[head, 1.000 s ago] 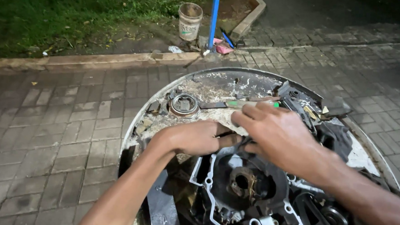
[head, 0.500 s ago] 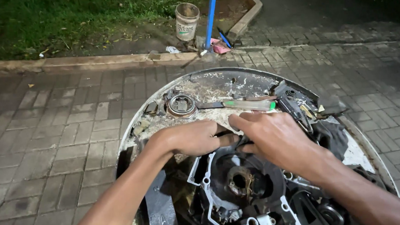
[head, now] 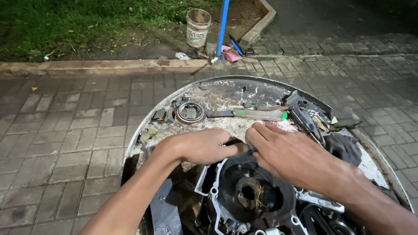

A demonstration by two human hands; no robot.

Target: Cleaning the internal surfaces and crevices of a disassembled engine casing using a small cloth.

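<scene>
Head view looks down on both hands meeting at the far rim of a round metal housing [head: 251, 196], a dirty engine case with a rusty hub in its middle. The left hand [head: 203, 145] lies knuckles-up on the rim, fingers curled under, so whether it grips anything cannot be told. The right hand [head: 292, 152] reaches in from the right, its fingers bent toward the left hand's fingertips; the two touch or nearly touch, and something small and dark sits between them, too hidden to name. Whether the right hand is clenched on it cannot be told either.

The housing rests in a large round pan [head: 245, 89] set on a brick pavement [head: 52, 135]. Just beyond the hands, on the pan's crusted floor, lie a metal ring [head: 190, 112] to the far left and a long tool with a pale handle and green tip [head: 259, 114] straight ahead. Beyond the right hand's knuckles sits a dark screwdriver-like tool [head: 307, 119]. Well beyond the pan, past a stone kerb, stand a small bucket [head: 198, 27] and a blue pole [head: 224, 19] beside grass.
</scene>
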